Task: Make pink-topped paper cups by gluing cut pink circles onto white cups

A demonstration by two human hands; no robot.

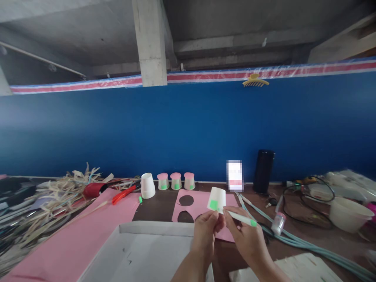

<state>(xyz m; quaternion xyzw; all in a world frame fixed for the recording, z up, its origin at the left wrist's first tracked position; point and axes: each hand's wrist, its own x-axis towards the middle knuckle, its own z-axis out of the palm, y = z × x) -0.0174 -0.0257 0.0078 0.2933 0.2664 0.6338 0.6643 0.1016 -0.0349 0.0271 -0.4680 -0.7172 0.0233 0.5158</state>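
Note:
My left hand pinches the lower rim of an upside-down, slightly tilted white paper cup. A green square is on the cup's side. My right hand grips a white marker pen with a green end, and its tip points at the cup near the rim. Whether the tip touches the cup I cannot tell. Below the hands lies a pink sheet with round holes cut in it. Behind stand three short cups with pink tops and green patches. A small green cap lies near a white cup stack.
A white tray sits in front. To the left are a larger pink sheet, red-handled pliers and piled straw-like strips. On the right are a black cylinder, pale blue cords and a white bowl.

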